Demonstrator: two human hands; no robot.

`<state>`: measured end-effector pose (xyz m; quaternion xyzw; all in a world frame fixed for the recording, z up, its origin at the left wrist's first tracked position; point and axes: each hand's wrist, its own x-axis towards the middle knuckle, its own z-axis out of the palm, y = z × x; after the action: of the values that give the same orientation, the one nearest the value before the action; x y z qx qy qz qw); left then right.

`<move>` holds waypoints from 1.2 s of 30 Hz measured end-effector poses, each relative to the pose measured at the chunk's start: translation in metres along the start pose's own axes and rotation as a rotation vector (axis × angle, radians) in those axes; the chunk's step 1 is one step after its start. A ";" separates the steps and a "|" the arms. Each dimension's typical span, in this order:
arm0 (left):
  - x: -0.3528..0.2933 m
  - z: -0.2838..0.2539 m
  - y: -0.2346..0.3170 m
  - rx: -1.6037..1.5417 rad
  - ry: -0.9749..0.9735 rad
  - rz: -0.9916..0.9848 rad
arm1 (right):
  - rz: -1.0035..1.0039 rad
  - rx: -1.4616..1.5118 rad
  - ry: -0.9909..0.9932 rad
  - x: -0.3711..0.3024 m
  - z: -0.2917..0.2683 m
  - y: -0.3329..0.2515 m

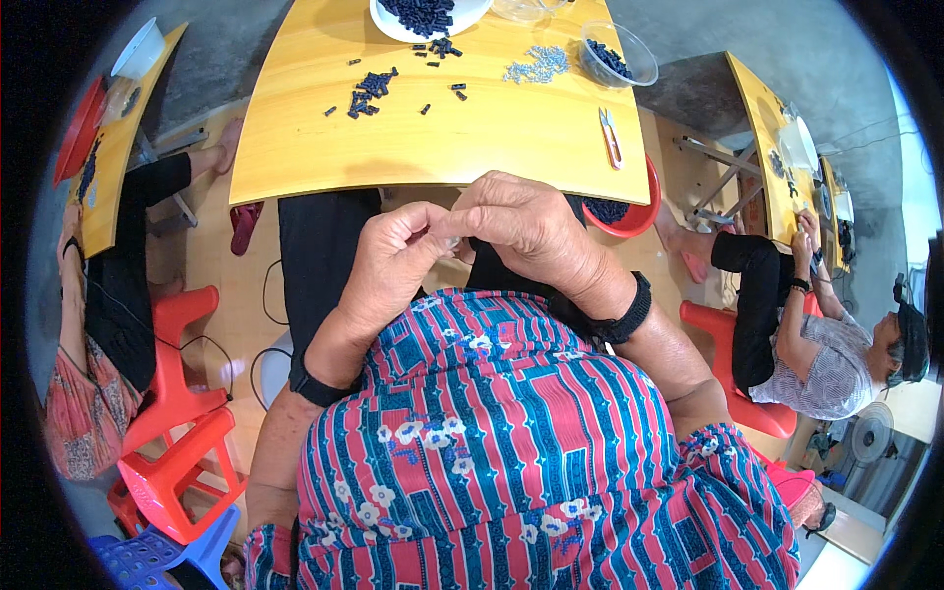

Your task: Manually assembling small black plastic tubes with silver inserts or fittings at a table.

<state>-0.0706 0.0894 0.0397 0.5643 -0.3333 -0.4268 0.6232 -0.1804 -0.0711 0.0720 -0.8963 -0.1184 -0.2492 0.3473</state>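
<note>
My left hand [395,254] and my right hand [523,228] meet just in front of the table's near edge, above my lap. Both are closed, thumbs and fingertips pinched together and touching. Between them only a tiny pale glint shows; what they pinch is too small and covered to name. On the yellow table [442,147] lie a loose pile of small black parts [372,90] and a scatter of small silvery pieces [539,65]. A pair of thread snips [611,138] with reddish handles rests near the right edge.
A white bowl [472,22] of black parts and a clear bowl [644,69] stand at the far side. Below the right edge is a red basin [639,214] with black pieces. Co-workers sit left [98,393] and right [821,359]; red stools [182,472] stand at left.
</note>
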 end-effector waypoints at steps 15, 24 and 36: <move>0.003 -0.002 -0.002 0.010 0.099 0.021 | 0.363 0.189 0.193 -0.005 0.011 0.004; 0.004 -0.002 0.000 -0.082 0.113 -0.010 | 0.531 0.540 0.207 -0.011 0.023 0.010; 0.040 -0.014 0.006 -0.043 0.119 -0.031 | 0.324 0.051 0.242 0.007 0.009 0.024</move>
<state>-0.0409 0.0584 0.0409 0.5801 -0.2774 -0.4093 0.6473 -0.1617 -0.0824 0.0567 -0.8580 0.0636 -0.2926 0.4173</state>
